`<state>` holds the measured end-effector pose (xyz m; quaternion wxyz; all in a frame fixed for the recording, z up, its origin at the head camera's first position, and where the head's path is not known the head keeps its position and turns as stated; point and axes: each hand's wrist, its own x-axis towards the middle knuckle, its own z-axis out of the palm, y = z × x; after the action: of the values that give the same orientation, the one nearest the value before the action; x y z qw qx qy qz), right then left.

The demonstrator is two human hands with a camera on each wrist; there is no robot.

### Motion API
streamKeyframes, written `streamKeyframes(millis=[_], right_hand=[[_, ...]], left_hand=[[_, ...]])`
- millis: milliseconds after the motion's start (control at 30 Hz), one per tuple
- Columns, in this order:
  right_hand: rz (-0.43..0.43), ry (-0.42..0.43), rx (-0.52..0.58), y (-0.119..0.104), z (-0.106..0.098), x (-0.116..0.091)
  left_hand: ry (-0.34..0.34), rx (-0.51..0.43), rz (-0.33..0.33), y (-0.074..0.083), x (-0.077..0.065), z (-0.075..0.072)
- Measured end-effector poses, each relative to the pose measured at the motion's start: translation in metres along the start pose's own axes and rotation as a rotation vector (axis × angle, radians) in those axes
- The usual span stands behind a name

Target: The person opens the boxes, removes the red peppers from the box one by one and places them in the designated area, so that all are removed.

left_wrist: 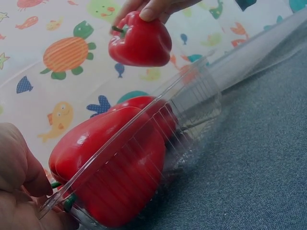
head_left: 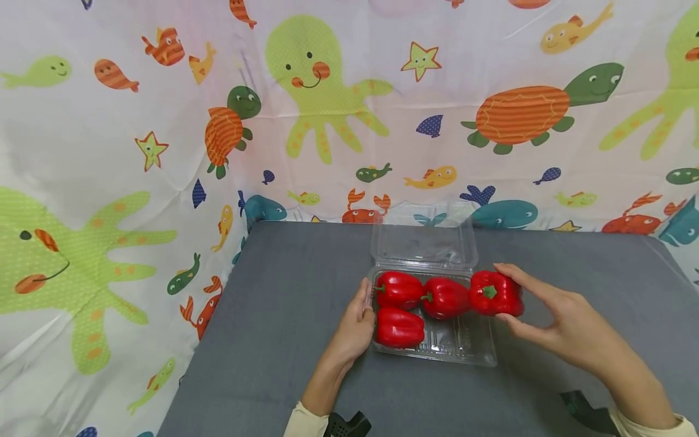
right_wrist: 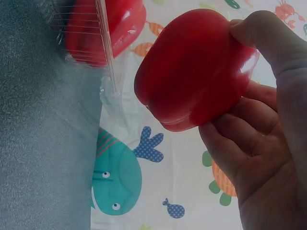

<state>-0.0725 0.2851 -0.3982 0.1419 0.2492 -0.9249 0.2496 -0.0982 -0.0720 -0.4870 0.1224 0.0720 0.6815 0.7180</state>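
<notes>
Right hand [head_left: 572, 321] grips pepper [head_left: 503, 294], perhaps above container [head_left: 457, 345]; three peppers [head_left: 440, 300] inside.

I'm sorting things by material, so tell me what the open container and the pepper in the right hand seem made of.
The open container: probably thin, clear plastic with a glossy finish, judging by its see-through, ribbed walls. The pepper in the right hand: smooth, glossy red surface with bright highlights; possibly real, possibly moulded plastic.
</notes>
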Motion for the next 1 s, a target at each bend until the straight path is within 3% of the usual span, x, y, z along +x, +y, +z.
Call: streamKeyframes(millis=[367,1000], right_hand=[[0.047,0.024,-0.035,0.011,-0.007,-0.003],[0.143,0.019,-0.112,0.022,0.0,-0.004]], left_hand=[[0.004,-0.008,0.01,0.0,0.001,0.002],[0.007,-0.006,0.014,-0.001,0.0,0.0]])
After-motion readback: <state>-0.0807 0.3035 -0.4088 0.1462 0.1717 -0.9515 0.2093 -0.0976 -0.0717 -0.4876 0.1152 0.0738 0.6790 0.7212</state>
